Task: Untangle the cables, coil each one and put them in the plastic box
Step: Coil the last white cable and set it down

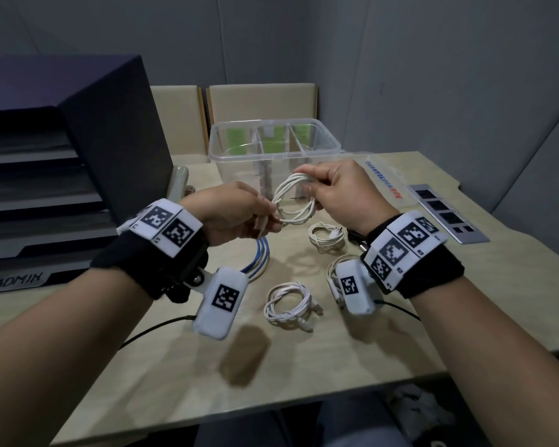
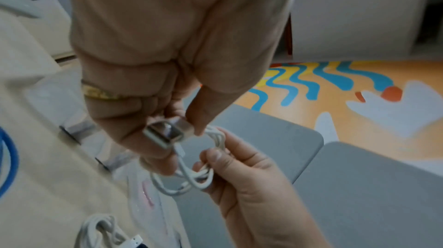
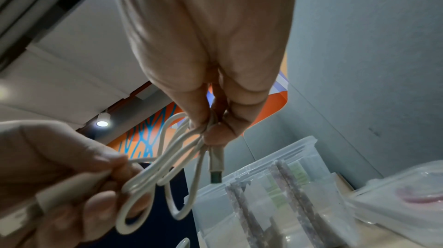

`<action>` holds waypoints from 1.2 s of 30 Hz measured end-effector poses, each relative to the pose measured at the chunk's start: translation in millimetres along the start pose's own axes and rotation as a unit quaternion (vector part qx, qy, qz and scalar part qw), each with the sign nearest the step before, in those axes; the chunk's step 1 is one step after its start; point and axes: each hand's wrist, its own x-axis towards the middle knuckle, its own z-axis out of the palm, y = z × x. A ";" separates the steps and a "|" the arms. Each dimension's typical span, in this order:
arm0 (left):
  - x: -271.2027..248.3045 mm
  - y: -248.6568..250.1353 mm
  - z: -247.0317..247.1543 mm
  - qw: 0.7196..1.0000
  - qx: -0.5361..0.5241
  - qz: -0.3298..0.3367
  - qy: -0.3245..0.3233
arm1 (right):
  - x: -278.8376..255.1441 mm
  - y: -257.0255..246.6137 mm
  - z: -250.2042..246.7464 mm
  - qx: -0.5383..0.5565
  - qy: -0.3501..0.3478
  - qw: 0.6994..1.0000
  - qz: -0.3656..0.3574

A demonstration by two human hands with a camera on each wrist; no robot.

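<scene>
Both hands hold one white cable coil in the air in front of the clear plastic box. My left hand pinches the coil's left side and its USB plug between thumb and fingers. My right hand pinches the bunched loops at the coil's upper right; in the right wrist view the coil hangs from it, with the other plug dangling. Three more coiled white cables and a blue cable lie on the table.
The box has dividers and stands open at the table's back; its lid lies to its right. A grey plate sits further right. A dark file tray unit fills the left side. The table's front edge is near my forearms.
</scene>
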 end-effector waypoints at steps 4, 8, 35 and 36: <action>-3.7 1.1 0.4 0.997 -0.042 0.031 -0.050 | -0.5 4.1 -1.5 -0.032 -0.006 0.999 0.007; -8.8 1.0 -5.9 0.992 -0.044 0.057 -0.102 | -0.9 6.9 1.5 -0.029 -0.025 0.999 0.020; 8.7 -6.4 -7.8 0.979 -0.094 0.182 0.024 | -3.2 -11.6 -10.3 0.312 -0.062 0.946 0.055; 6.9 -5.6 -7.5 0.977 -0.120 0.177 0.007 | -2.5 -11.8 -9.8 0.304 -0.050 0.950 0.052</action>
